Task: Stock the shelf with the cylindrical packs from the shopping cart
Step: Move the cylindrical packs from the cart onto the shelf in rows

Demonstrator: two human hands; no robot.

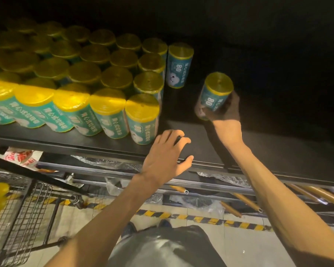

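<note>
Torso: a grey garment [168, 247] is seen nearest, cut off by the lower edge
Hidden: the shelf's back is lost in darkness; the shopping cart [18, 209] is cropped at left, only yellow tops showing inside
Left hand [167, 157]: fingers spread and relaxed, nothing held — laid at the shelf [104, 145] front edge
Right hand [223, 110]: wrapped round a cylindrical pack [215, 93] from below
Pack: held upright, slightly tilted, yellow end up; apart from the stocked rows [75, 74] at left
</note>
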